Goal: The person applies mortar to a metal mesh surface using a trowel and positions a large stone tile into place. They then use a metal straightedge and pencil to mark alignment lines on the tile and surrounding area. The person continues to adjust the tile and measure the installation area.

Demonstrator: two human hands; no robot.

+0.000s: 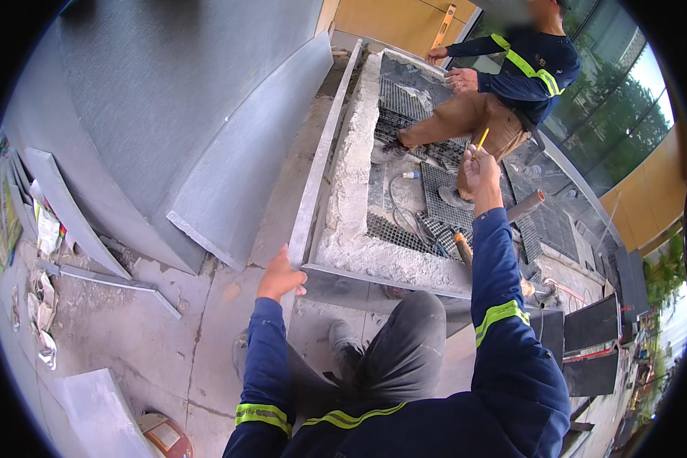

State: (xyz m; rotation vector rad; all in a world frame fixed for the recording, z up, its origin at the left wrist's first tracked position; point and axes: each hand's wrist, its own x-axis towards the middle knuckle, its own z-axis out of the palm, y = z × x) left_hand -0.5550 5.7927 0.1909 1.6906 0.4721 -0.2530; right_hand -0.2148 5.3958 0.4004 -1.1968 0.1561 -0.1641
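My left hand [281, 278] is closed at the near end of a long, narrow grey straight bar [326, 153]. The bar runs away from me along the left side of a raised bed with a rough whitish mortar rim [345, 179]. In front of me to the right, my right hand [481, 177] is raised above the bed, its fingers pinched around a yellow pencil [482, 138] that points upward. A grey slab edge [389, 279] faces the near side of the bed, close to my knee.
Large grey slabs [183, 99] lean at the left, with a smaller slab [252, 164] beside them. Another person [527, 72] stands in the bed among black grid mats [439, 191]. A pipe [528, 204] and cables lie there. Offcuts and wrappers [46, 229] litter the left floor.
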